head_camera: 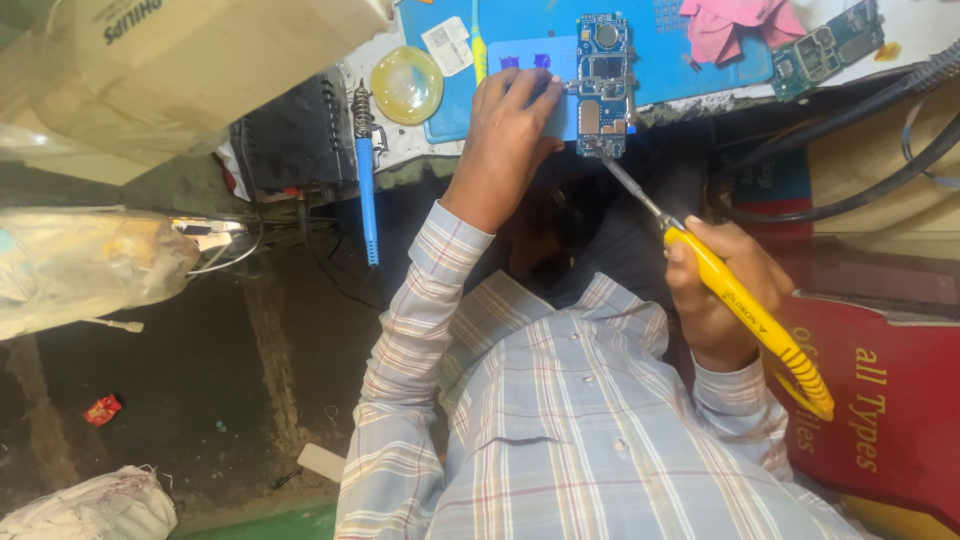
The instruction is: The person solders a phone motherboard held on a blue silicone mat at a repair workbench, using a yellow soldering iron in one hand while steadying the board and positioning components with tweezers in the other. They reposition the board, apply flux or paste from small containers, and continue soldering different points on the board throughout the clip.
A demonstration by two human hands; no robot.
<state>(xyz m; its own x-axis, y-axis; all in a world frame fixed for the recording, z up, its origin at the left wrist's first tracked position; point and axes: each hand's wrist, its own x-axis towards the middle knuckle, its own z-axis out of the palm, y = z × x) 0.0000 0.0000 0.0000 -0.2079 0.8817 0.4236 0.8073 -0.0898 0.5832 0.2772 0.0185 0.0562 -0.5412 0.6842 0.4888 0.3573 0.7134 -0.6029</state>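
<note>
While the left hand (505,140) pins the circuit board (603,85), the right hand (715,290) clenches a yellow soldering iron (745,310), tip touching the board's lower edge.

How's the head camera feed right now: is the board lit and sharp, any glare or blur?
Head view: the circuit board is evenly lit and fairly sharp on the blue mat; the left hand shades the mat under it; the floor at left is dim; no strong glare; the yellow soldering iron in the right hand looks crisp.

At your upper left sits a tan cardboard box (190,55); a small white label (447,45) lies on the blue mat (top centre); a red sign (880,400) stands lower right.
</note>
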